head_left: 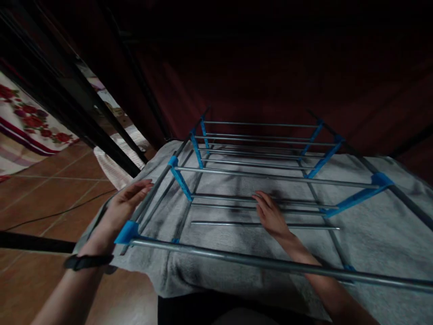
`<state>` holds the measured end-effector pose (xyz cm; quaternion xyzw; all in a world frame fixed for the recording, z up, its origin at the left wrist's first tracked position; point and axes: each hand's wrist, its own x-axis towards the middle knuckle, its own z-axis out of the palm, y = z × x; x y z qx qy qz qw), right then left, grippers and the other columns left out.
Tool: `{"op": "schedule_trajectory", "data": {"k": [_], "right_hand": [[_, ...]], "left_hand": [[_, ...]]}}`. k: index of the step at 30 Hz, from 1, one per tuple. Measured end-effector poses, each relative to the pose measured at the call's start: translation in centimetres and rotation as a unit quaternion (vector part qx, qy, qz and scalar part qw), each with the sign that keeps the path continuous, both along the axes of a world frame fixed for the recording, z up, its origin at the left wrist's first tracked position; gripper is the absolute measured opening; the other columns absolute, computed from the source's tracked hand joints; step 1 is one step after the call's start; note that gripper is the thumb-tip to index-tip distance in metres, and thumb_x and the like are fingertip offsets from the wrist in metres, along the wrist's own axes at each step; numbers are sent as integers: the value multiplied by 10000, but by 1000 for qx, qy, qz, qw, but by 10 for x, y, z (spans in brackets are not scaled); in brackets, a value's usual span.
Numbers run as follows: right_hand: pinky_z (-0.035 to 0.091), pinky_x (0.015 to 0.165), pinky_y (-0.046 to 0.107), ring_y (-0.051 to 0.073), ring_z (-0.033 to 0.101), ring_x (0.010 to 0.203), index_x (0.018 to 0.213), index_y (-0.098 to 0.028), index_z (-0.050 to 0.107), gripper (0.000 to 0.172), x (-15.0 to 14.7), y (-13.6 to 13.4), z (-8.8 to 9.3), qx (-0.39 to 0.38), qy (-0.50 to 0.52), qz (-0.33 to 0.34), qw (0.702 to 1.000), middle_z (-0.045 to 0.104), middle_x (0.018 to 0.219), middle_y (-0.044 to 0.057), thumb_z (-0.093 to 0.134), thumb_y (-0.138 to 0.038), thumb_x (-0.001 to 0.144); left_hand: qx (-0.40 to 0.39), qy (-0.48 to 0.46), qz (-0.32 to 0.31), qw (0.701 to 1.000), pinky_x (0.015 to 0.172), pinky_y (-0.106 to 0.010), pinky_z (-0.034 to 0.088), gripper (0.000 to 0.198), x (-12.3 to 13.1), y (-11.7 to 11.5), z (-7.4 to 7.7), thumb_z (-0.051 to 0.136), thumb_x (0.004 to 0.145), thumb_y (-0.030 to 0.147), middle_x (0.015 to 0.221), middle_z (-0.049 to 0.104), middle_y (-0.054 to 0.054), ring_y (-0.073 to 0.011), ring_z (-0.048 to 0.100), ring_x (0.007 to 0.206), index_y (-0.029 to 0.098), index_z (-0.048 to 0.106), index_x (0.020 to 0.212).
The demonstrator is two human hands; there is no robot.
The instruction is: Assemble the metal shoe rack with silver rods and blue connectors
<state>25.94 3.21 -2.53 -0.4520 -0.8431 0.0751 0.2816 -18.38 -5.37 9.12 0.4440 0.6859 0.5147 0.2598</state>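
Observation:
A rack of grey metal tubes (pixel 230 257) joined by blue plastic brackets (pixel 181 183) rests on a grey blanket. My left hand (pixel 130 203), with a black band on its wrist, is at the rack's left side rail. Its fingers are stretched out beside the rail, not wrapped round it. Under the front upper tube, my right hand (pixel 270 214) reaches inside the frame. Its fingers are extended and slightly bent, with the tips at a lower crossbar (pixel 223 197). A loose-looking tube (pixel 223 223) lies low near the front and passes beneath that hand.
The grey blanket (pixel 379 239) covers the surface under the rack. Behind hangs a dark red curtain (pixel 264 81). Dark posts (pixel 111 149) stand at the left over a tiled floor (pixel 67 198) with a thin cable (pixel 64 212). A flowered cloth (pixel 30 122) hangs at the far left.

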Motion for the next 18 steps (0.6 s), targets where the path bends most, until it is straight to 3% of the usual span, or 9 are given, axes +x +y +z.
{"op": "schedule_trajectory", "data": {"k": [3, 6, 8, 12, 16, 18], "right_hand": [[428, 1087, 435, 250, 510, 1277, 1363, -191, 549, 435, -32, 8, -3, -11, -69, 32, 997, 514, 1419, 122, 380, -155, 964], [415, 1082, 426, 245, 520, 1257, 1375, -174, 532, 432, -56, 13, -5, -14, -118, 53, 991, 516, 1429, 124, 384, -142, 970], [405, 1081, 418, 240, 531, 1236, 1368, -166, 534, 426, -68, 16, -7, -11, -140, 60, 988, 533, 1416, 120, 390, -129, 969], [389, 1074, 403, 225, 562, 1167, 1347, -162, 546, 414, -80, 20, -8, -7, -171, 71, 983, 610, 1315, 108, 382, -106, 971], [383, 1069, 398, 231, 547, 1181, 1353, -164, 538, 415, -82, 14, -4, 19, -166, 64, 984, 597, 1334, 113, 395, -98, 969], [399, 1050, 380, 221, 547, 1174, 1343, -191, 540, 420, -82, 5, -2, 23, -158, 100, 982, 591, 1340, 97, 412, -83, 958]], "left_hand": [[-7, -47, 11, 999, 1021, -531, 513, 662, 6, 4, -59, 804, 631, 578, 1188, 701, -130, -353, 620, 1172, 176, 668, 1139], [-7, -69, -30, 997, 1114, -519, 425, 648, 19, 17, -92, 787, 684, 520, 1244, 681, -129, -326, 585, 1239, 182, 630, 1214], [1, -77, -74, 994, 1143, -499, 390, 642, 25, 29, -103, 777, 709, 495, 1269, 671, -117, -307, 570, 1261, 191, 611, 1249], [8, -67, -147, 987, 1079, -476, 457, 620, 31, 55, -119, 778, 700, 501, 1267, 672, -110, -307, 606, 1194, 184, 635, 1213], [-18, -58, -178, 982, 1073, -494, 459, 604, 33, 67, -133, 772, 683, 558, 1178, 715, -104, -314, 631, 1139, 184, 676, 1147], [-25, -71, -185, 980, 1097, -502, 434, 601, 32, 68, -138, 784, 673, 553, 1171, 720, -104, -318, 628, 1149, 185, 682, 1137]]}}
